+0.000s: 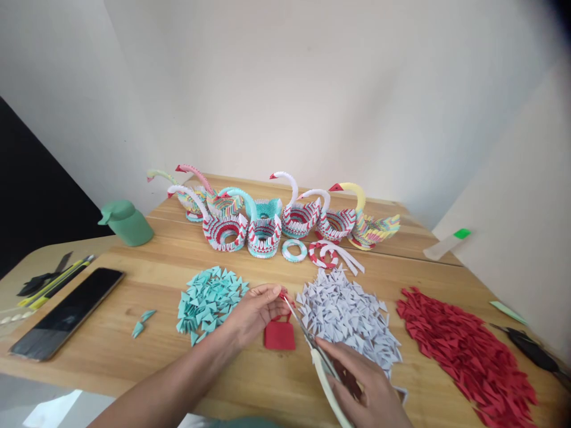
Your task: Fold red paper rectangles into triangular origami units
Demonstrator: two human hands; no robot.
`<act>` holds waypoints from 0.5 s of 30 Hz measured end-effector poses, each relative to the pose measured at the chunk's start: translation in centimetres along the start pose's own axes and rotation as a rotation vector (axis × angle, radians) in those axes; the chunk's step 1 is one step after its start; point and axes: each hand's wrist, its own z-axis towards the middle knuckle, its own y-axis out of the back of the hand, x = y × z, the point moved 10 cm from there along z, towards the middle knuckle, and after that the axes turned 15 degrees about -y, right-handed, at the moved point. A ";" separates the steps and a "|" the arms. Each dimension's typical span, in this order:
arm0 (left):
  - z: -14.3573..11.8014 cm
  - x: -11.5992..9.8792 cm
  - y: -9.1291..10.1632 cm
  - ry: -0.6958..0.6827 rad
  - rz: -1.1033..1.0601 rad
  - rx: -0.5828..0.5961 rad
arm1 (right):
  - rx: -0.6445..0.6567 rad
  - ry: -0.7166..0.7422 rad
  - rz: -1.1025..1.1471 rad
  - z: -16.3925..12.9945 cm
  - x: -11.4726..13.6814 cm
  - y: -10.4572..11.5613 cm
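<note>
Red paper piece point(279, 333) hangs just above the bench near its front edge, pinched by the left hand point(254, 312). Right hand point(363, 386) grips the scissors point(312, 342), blades near those fingertips; a careless snip could nick them or scatter the white triangles point(345, 315).

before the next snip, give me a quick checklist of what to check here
1. Scissors gripped in right hand: ok.
2. Left hand pinching the red paper at its top: ok.
3. Left fingertips away from the blades: not ok, they sit right by the tips.
4. Blades open: cannot tell.
5. White pile away from the scissors: not ok, it lies right beside them.
</note>
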 end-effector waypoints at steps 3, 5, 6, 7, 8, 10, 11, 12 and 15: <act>0.0 -0.5 -0.6 -0.034 0.091 0.066 | -0.007 0.027 -0.035 0.0 0.3 -0.1; 0.0 -1.1 -0.8 -0.089 0.233 0.098 | -0.045 0.078 -0.086 -0.2 0.6 -0.2; 0.0 -1.3 -0.8 -0.114 0.299 0.102 | -0.073 0.108 -0.114 -0.3 0.8 -0.2; 0.0 -1.5 -0.8 -0.130 0.343 0.098 | -0.101 0.135 -0.138 -0.4 1.0 -0.2; 0.1 -1.6 -0.7 -0.137 0.354 0.088 | -0.120 0.155 -0.153 -0.5 1.2 -0.2; 0.1 -1.5 -0.6 -0.131 0.282 0.059 | -0.126 0.165 -0.148 -0.6 1.3 -0.2; 0.1 -1.5 -0.6 -0.123 0.226 0.044 | -0.110 0.155 -0.135 -0.6 1.2 -0.2; 0.1 -1.5 -0.5 -0.111 0.170 0.028 | -0.095 0.141 -0.118 -0.5 1.2 -0.1; 0.1 -1.3 -0.3 -0.069 0.077 -0.011 | -0.050 0.101 -0.078 -0.4 1.0 0.3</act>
